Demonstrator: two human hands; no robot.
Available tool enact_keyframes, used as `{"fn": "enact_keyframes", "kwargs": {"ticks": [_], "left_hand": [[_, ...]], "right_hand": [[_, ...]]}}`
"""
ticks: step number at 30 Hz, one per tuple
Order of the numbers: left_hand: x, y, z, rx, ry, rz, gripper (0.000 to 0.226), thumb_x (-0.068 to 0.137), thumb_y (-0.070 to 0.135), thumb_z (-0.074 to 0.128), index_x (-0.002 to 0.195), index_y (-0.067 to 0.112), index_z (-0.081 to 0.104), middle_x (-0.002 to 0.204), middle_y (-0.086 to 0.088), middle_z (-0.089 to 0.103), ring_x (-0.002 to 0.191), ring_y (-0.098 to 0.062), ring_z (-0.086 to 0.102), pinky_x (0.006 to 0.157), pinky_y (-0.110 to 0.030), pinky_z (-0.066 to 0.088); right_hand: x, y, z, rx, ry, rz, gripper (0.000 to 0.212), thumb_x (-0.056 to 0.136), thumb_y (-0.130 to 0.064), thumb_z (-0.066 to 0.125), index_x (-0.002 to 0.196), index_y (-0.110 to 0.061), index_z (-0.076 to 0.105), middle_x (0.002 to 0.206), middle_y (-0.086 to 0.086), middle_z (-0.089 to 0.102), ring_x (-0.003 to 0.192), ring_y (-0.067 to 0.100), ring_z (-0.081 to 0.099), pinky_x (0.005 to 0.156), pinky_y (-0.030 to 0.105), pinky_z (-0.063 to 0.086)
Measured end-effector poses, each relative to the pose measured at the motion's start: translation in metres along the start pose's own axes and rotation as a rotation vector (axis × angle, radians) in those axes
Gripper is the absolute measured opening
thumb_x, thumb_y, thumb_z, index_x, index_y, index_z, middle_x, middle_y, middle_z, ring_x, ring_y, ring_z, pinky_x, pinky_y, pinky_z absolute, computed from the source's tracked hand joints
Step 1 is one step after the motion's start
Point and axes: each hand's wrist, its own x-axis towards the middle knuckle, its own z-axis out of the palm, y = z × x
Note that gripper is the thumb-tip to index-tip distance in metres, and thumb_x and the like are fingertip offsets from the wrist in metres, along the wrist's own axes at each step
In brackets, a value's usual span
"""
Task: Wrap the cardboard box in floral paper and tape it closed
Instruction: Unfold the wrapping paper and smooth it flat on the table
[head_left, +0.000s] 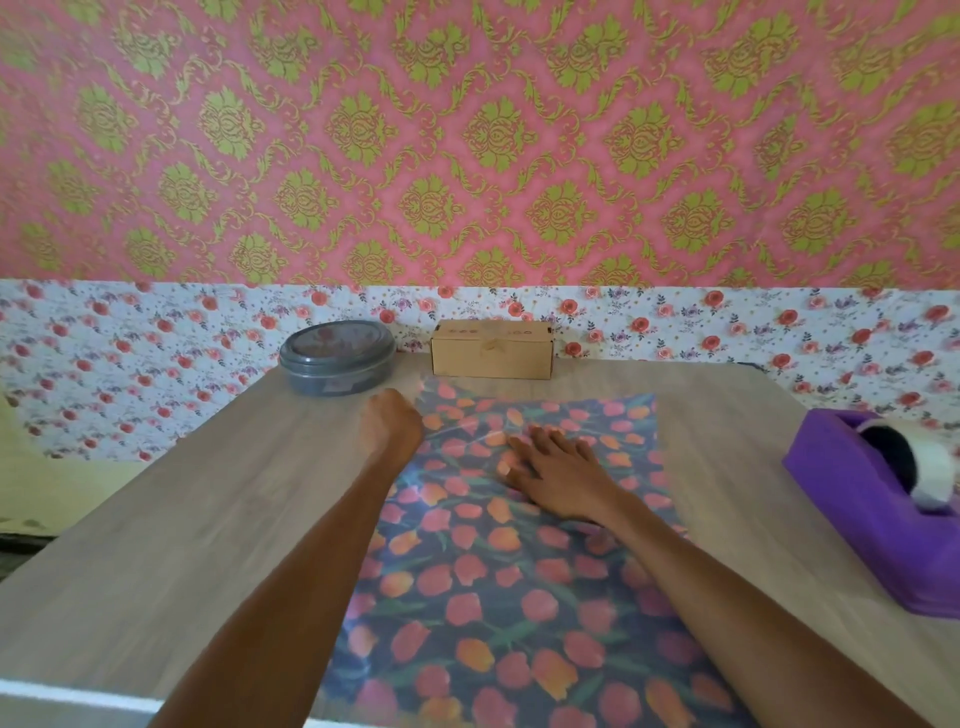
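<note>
A sheet of dark floral paper (519, 571) with red and orange tulips lies flat on the wooden table, reaching from the near edge towards the back. The brown cardboard box (491, 349) stands closed at the table's far edge, just beyond the paper. My left hand (393, 425) rests at the paper's far left corner with its fingers curled under; whether it grips the sheet is hidden. My right hand (558, 470) lies flat, palm down, fingers spread on the paper's upper middle. A purple tape dispenser (872, 514) sits at the right.
A round grey lidded tin (336, 358) stands at the back left, beside the box. The wooden table (182, 519) ends at a wall papered with small roses and a pink damask pattern above. The table's near edge shows at bottom left.
</note>
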Motion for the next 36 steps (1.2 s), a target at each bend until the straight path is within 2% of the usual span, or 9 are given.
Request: {"fn": "enact_keyframes", "kwargs": {"ticks": [13,19,22,24,28,30,32,34,36], "left_hand": [[0.030,-0.013,-0.005,-0.076,0.055,0.083,0.015,0.078,0.001,0.057,0.072,0.003,0.071,0.082,-0.026,0.070,0.083,-0.043,0.066,0.070,-0.041,0.051],[0.034,-0.006,-0.004,-0.053,-0.075,0.022,0.024,0.084,0.007,0.053,0.097,-0.007,0.068,0.101,-0.028,0.068,0.098,-0.043,0.064,0.076,-0.039,0.050],[0.032,-0.012,-0.011,-0.090,-0.171,0.042,0.014,0.084,0.005,0.059,0.089,-0.005,0.068,0.090,-0.021,0.066,0.094,-0.035,0.065,0.067,-0.032,0.041],[0.025,-0.019,-0.017,-0.150,-0.234,0.016,0.007,0.088,0.005,0.059,0.083,0.006,0.064,0.077,-0.010,0.062,0.076,-0.026,0.063,0.061,-0.027,0.044],[0.019,-0.034,-0.025,-0.349,-0.349,0.001,0.021,0.081,-0.008,0.061,0.062,0.001,0.058,0.043,-0.004,0.051,0.037,-0.010,0.045,0.047,-0.020,0.036],[0.016,-0.040,-0.028,-0.364,-0.344,0.025,0.016,0.077,-0.005,0.068,0.064,-0.001,0.062,0.049,-0.012,0.053,0.042,-0.015,0.047,0.055,-0.025,0.040],[0.014,-0.041,-0.030,-0.380,-0.315,0.015,0.021,0.076,-0.005,0.072,0.061,0.004,0.061,0.050,-0.010,0.057,0.042,-0.016,0.052,0.055,-0.025,0.046],[0.011,-0.038,-0.030,-0.389,-0.289,-0.012,0.023,0.076,-0.007,0.073,0.062,0.008,0.062,0.049,-0.004,0.060,0.044,-0.013,0.056,0.054,-0.024,0.051],[0.012,-0.036,-0.028,-0.376,-0.240,-0.002,0.024,0.074,-0.008,0.074,0.062,0.010,0.063,0.056,-0.006,0.062,0.052,-0.018,0.059,0.061,-0.030,0.055]], "right_hand": [[0.005,0.010,0.008,0.002,0.028,-0.056,0.064,0.100,-0.065,0.018,0.157,-0.039,0.003,0.166,-0.009,-0.004,0.153,0.019,-0.006,0.121,0.051,-0.003],[0.005,0.012,0.005,0.010,0.009,-0.075,0.066,0.100,-0.064,0.021,0.157,-0.037,0.004,0.166,-0.008,-0.002,0.153,0.018,-0.003,0.121,0.050,0.000],[0.005,0.009,-0.009,0.078,0.052,-0.045,0.054,0.099,-0.058,0.038,0.148,-0.034,0.038,0.159,-0.001,0.032,0.146,0.021,0.028,0.116,0.046,0.026],[0.000,-0.008,-0.020,0.091,0.266,-0.052,0.029,0.096,-0.041,0.052,0.115,-0.025,0.067,0.124,0.005,0.066,0.118,0.026,0.059,0.093,0.037,0.048],[-0.022,-0.067,-0.016,0.270,0.461,-0.307,0.017,0.089,-0.022,0.058,0.094,-0.019,0.073,0.094,0.001,0.074,0.088,0.020,0.067,0.078,0.030,0.052],[-0.030,-0.089,-0.002,0.258,0.358,-0.468,0.030,0.090,-0.035,0.054,0.109,-0.019,0.071,0.114,0.002,0.071,0.107,0.020,0.063,0.093,0.036,0.050],[-0.035,-0.099,0.012,0.148,0.163,-0.485,0.061,0.095,-0.058,0.041,0.146,-0.024,0.045,0.153,0.000,0.043,0.142,0.016,0.035,0.118,0.037,0.027],[-0.038,-0.099,0.018,0.063,0.013,-0.439,0.078,0.094,-0.072,0.022,0.158,-0.029,0.012,0.165,-0.007,0.009,0.152,0.011,0.001,0.124,0.039,-0.001],[-0.039,-0.098,0.020,0.005,-0.020,-0.434,0.091,0.082,-0.081,0.005,0.158,-0.030,-0.001,0.166,-0.009,-0.004,0.151,0.009,-0.013,0.122,0.040,-0.012]]}}
